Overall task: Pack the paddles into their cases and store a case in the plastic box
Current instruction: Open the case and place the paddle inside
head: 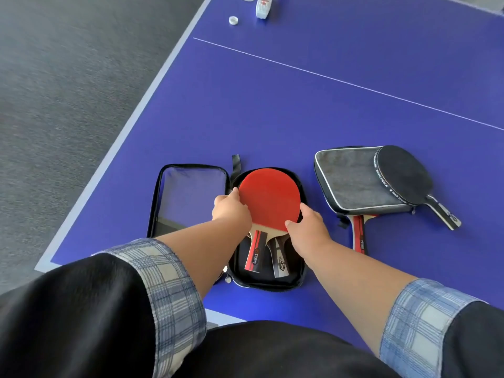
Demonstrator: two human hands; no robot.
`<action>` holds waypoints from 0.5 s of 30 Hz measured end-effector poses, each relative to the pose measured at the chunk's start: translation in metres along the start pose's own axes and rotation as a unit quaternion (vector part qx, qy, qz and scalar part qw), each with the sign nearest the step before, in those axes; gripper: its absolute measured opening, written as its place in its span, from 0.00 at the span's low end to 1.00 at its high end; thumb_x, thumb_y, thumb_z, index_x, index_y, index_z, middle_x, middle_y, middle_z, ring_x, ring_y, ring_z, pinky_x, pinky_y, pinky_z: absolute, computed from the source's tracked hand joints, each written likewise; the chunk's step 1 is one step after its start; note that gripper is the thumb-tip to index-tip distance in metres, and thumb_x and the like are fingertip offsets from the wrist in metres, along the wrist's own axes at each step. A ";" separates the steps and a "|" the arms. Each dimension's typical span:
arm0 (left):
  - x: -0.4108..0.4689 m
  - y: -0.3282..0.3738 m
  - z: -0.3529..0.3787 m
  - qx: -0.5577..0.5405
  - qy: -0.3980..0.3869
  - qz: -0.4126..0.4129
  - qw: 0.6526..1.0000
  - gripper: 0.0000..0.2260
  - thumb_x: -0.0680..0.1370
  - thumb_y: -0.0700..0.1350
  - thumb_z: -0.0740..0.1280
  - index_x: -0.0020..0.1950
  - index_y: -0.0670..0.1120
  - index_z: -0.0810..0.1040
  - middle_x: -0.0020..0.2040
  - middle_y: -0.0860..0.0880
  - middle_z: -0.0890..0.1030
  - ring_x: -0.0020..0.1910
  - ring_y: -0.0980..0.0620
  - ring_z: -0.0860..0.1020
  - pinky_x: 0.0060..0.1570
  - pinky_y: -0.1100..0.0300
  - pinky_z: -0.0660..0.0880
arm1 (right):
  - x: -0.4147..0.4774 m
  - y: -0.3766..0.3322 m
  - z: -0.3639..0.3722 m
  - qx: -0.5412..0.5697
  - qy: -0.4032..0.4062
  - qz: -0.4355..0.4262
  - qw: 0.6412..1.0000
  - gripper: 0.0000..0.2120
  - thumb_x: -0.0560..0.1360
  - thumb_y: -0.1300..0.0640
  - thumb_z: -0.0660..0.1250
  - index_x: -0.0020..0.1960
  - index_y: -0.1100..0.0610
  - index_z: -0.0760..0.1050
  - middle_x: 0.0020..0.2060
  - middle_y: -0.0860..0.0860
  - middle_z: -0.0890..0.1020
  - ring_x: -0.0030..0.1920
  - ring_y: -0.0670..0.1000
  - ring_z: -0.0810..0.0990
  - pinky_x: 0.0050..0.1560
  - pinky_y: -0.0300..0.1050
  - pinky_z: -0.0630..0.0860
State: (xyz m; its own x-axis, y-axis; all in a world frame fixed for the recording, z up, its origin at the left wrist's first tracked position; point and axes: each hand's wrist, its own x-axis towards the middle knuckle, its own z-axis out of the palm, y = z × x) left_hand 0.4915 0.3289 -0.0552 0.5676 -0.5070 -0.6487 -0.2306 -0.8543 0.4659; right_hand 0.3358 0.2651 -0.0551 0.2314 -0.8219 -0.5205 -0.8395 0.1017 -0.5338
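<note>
A: Where is the red paddle (268,199)?
B: It lies in the open black case (268,282) on the blue desk (272,105).
A: And the hands?
B: The left hand (231,212) and the right hand (309,227) each grip one edge of it, fingers curled.

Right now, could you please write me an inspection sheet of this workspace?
Surface: blue table-tennis table with white lines, bare in the middle.
Job's things: open black zip case holding a red-faced paddle over a second paddle's handle; grey zip case beside it, a red handle sticking out beneath, a black-faced paddle lying on top. Plastic box: nothing seen.
Clutter: small white cap and white bottle-like item at the far edge.
Grippers: left hand and right hand both grip the red-faced paddle's blade edges.
Cables: nothing seen.
Surroundings: grey carpet.
</note>
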 end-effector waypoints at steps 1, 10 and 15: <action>0.001 0.003 -0.002 0.016 -0.011 -0.002 1.000 0.26 0.83 0.43 0.57 0.81 0.50 0.53 0.70 0.44 0.63 0.58 0.42 0.75 0.59 0.51 0.74 | 0.000 -0.001 -0.001 -0.005 -0.006 -0.005 1.000 0.22 0.78 0.56 0.68 0.71 0.53 0.72 0.65 0.55 0.74 0.57 0.56 0.79 0.61 0.52 0.77; -0.007 -0.028 -0.032 -0.053 0.050 0.030 0.997 0.22 0.79 0.40 0.56 0.74 0.50 0.67 0.68 0.46 0.71 0.47 0.44 0.78 0.45 0.51 0.78 | -0.024 -0.023 0.005 -0.149 0.008 -0.113 0.982 0.35 0.79 0.51 0.65 0.81 0.54 0.55 0.80 0.52 0.57 0.77 0.57 0.58 0.75 0.53 0.60; -0.018 -0.097 -0.056 -0.039 0.190 -0.059 0.979 0.22 0.79 0.45 0.60 0.74 0.53 0.66 0.69 0.44 0.70 0.64 0.41 0.70 0.55 0.46 0.73 | -0.056 -0.062 0.051 -0.254 -0.152 -0.342 0.892 0.32 0.80 0.49 0.64 0.80 0.53 0.59 0.81 0.53 0.57 0.80 0.55 0.52 0.78 0.52 0.53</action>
State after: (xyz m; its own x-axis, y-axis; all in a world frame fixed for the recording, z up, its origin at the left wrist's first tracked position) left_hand 0.5480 0.4274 -0.0551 0.8430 -0.3140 -0.4367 -0.0937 -0.8853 0.4556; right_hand 0.3999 0.3335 -0.0269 0.8329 -0.3957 -0.3869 -0.5467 -0.6965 -0.4648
